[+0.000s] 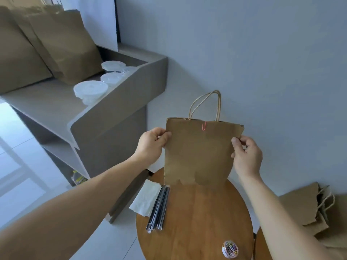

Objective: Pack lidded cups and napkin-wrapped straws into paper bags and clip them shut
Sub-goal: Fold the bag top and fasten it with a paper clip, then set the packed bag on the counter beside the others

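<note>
Napkins (145, 199) lie at the left edge of the round table (197, 222). They are white and soft, and part of them hangs over the side. Thin dark straws (158, 209) in clear wraps lie on the table, just beside the napkins. A small tub of paper clips (230, 249) in many colours sits at the near edge of the table. Left of the table and higher up stands a grey shelf (112, 109). White lidded cups (90, 90) sit on it, with big brown bags (65, 45) behind them. More folded bags (309, 209) lie on the floor to the right of the table.

The paper bag (199, 154) is held upright over the far side of the table and hides the table's far edge. It is too hard to tell if it touches the table. The left hand (152, 145) pinches its left edge and the right hand (247, 156) pinches its right edge. A red clip (204, 126) sits on the middle of its closed top. Two handles (206, 104) stick up together.

The bag is brown, flat and a bit wrinkled. The handles look like twisted string. The table is smooth brown wood.
</note>
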Available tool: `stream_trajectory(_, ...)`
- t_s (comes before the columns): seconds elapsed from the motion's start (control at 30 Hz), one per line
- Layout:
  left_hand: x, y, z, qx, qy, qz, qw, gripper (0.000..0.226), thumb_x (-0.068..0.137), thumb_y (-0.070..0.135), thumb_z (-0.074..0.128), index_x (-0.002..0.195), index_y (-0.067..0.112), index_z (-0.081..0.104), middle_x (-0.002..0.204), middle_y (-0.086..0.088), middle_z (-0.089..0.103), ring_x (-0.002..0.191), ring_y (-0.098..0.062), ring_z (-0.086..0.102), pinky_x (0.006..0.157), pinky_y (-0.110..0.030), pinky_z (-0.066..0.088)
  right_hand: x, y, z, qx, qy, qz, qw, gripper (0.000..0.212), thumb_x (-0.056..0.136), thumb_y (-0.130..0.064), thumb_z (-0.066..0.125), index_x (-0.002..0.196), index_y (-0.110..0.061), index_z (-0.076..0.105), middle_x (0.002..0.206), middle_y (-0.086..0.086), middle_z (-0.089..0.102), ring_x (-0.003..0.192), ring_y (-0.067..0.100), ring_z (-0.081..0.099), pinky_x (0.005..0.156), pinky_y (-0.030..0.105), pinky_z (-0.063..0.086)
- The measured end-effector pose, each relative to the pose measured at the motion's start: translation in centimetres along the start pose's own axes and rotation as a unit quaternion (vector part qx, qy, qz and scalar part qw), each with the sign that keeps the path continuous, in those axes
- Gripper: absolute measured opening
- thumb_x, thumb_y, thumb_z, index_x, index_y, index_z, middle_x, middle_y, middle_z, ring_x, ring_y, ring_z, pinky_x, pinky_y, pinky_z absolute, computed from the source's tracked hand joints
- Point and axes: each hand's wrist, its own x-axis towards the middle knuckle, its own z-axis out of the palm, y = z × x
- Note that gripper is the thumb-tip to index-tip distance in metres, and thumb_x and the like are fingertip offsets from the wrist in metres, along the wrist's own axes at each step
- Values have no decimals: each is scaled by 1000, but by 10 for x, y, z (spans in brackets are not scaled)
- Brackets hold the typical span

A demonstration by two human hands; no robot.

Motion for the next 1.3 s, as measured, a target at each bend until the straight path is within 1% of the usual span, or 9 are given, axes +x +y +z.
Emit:
stream_trajectory(0.07,-4,20,-34,-24,31,23,999,20,96,28,61,77,29,67,66,16,67,58,6,56,56,-6,41,-6,-42,12,13,14,-25,1000,13,97,-28,60,104,-16,60,64,2,61,45,-3,56,49,5,39)
stream_trajectory(0.2,-14,62,-98,-76,79,62,992,17,97,31,59,84,23,67,73,3,68,61,-4,56,59,-21,48,-18,-123,37,57,43,-69,995,13,97,-29,59,105,-19,61,90,5,67,45,-2,57,55,10,43)
stream_trajectory(0.33,-26,104,-162,-105,128,106,980,21,98,33,56,89,18,66,82,-5,68,72,-15,60,75,-43,53,-32,-204,62,122,56,-106,985,7,95,-28,61,101,-24,62,85,-14,63,42,1,54,54,16,46)
stream_trajectory(0.43,-29,125,-208,-86,194,127,969,23,97,36,55,90,16,65,81,-7,67,71,-18,58,79,-47,51,-40,-257,79,142,39,-134,980,3,94,-27,62,98,-28,62,87,-8,64,40,1,52,47,11,43)
stream_trajectory(0.57,-24,139,-266,-74,250,154,953,24,99,34,54,92,13,64,80,-2,61,67,-11,52,68,-39,50,-46,-312,113,150,-2,-167,974,3,94,-27,62,96,-28,63,91,3,67,41,0,53,45,9,42)
stream_trajectory(0.83,17,132,-372,6,373,185,909,25,99,34,52,94,13,65,81,-1,60,71,-11,51,62,-22,42,-35,-395,223,208,-122,-198,950,12,91,-21,61,83,-30,64,70,-10,63,41,6,51,54,28,45)
stream_trajectory(0.93,38,124,-409,33,416,182,890,25,99,33,51,92,13,64,85,0,60,73,-13,52,67,-28,43,-23,-420,275,218,-180,-208,936,7,93,-18,59,89,-23,63,71,-4,62,40,6,51,49,27,45)
stream_trajectory(1.2,82,70,-494,102,507,148,843,16,99,30,51,88,22,58,77,11,55,64,4,49,56,-8,36,-15,-455,417,211,-320,-210,899,8,98,-14,53,105,-16,55,80,2,62,43,7,56,44,25,45)
stream_trajectory(1.3,95,33,-524,138,502,92,849,19,100,30,50,94,19,63,84,8,59,72,-6,52,58,-13,37,-18,-460,472,169,-361,-206,894,14,98,-9,50,111,-8,54,68,6,65,43,9,59,46,22,50)
